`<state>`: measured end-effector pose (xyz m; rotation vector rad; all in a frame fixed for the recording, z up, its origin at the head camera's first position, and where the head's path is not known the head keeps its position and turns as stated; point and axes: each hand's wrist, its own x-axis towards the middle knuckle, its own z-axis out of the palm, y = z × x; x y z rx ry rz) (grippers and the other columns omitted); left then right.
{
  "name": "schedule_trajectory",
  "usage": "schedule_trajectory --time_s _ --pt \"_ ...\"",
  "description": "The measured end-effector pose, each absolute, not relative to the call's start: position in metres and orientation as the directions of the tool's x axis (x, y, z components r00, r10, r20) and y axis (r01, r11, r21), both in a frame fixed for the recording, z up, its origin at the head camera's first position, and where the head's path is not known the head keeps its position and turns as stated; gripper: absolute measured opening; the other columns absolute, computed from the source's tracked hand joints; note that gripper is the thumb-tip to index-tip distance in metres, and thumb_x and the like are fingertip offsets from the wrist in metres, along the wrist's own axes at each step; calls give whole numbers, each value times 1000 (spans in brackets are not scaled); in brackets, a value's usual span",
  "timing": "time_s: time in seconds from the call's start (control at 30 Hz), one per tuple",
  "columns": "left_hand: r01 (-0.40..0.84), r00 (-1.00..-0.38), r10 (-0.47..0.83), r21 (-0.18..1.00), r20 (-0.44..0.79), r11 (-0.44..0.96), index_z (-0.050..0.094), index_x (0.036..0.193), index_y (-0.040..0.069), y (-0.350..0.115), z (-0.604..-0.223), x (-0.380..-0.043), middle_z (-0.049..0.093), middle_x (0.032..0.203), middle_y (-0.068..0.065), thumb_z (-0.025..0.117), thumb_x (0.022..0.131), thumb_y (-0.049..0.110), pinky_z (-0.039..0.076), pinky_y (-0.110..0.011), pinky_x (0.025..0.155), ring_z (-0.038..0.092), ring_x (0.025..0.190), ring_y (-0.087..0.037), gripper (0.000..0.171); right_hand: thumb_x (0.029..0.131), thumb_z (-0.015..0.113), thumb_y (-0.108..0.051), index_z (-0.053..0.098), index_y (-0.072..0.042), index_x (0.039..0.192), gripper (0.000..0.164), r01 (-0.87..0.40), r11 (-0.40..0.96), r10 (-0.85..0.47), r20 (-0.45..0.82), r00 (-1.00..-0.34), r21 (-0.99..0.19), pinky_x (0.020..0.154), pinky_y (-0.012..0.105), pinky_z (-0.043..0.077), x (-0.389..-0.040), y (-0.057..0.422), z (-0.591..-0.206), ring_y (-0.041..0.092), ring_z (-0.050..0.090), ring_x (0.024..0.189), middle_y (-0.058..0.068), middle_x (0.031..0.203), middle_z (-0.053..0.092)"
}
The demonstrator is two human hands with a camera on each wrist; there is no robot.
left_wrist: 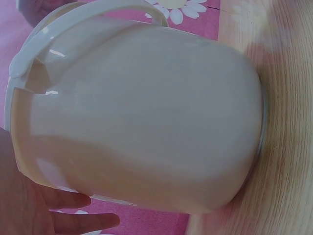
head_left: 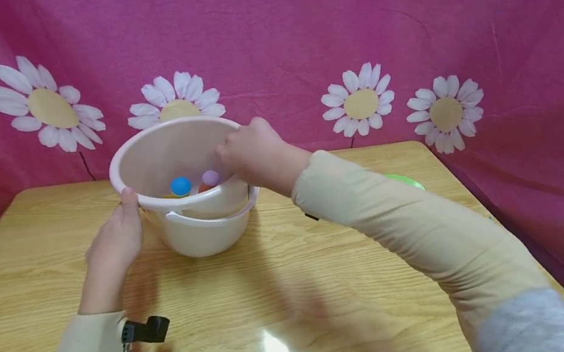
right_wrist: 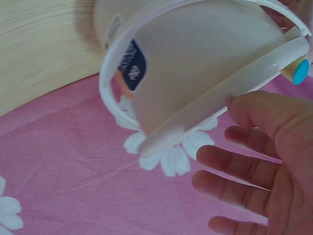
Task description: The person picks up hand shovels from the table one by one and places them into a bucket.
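Note:
A whitish plastic bucket (head_left: 208,234) stands tilted on the wooden table, its mouth facing me. My left hand (head_left: 116,233) holds its left side, thumb on the rim and fingers along the outer wall. At the right rim is my right hand (head_left: 256,152); in the right wrist view its fingers (right_wrist: 239,166) are spread and loosely bent, with nothing between them. Inside the bucket lie a blue ball-shaped piece (head_left: 181,186) with yellow beneath it and a purple one (head_left: 210,178) with orange beneath. The bucket's handle (head_left: 211,220) hangs down in front.
A bright green rounded thing (head_left: 406,181) lies at the right of the table (head_left: 217,328), partly hidden by my right sleeve. Pink cloth (head_left: 259,32) with white flowers hangs behind the table. A black wrist camera (head_left: 146,331) juts from my left sleeve.

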<state>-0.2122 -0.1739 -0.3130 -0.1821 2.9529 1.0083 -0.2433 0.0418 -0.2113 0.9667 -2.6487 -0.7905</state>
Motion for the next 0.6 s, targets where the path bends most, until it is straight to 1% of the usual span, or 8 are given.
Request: schedule_trajectory --time_s 0.13,0.33,0.5,0.6 --pt "-111 -994 -103 604 -49 789 17 142 4 -174 -312 -211 25 137 -29 -11 88 53 26 -66 81 26 118 -53 78 85 53 -10 65 -18 92 16 -529 666 -637 32 -770 526 58 38 47 -245 54 -214 21 59 68 2 84 63" --pt "-118 -993 -107 604 -55 788 17 141 3 -173 -312 -211 25 137 -29 -11 88 54 26 -66 81 26 118 -53 79 81 54 -8 64 -14 90 14 -493 709 -596 55 -801 504 58 39 48 -249 79 -221 21 60 67 4 77 63" --pt "-127 -992 -111 602 -63 788 20 140 1 -173 -312 -210 26 136 -30 -12 87 55 27 -66 81 27 118 -53 82 79 55 -7 61 -12 84 10 -473 744 -555 40 -831 472 57 41 48 -254 102 -228 21 59 65 3 70 59" --pt "-127 -992 -111 603 -65 788 21 140 0 -173 -311 -210 25 136 -30 -12 87 55 26 -66 81 27 118 -53 82 79 55 -8 60 -10 86 9 -459 761 -518 4 -855 458 57 42 48 -256 115 -229 20 58 66 3 70 58"
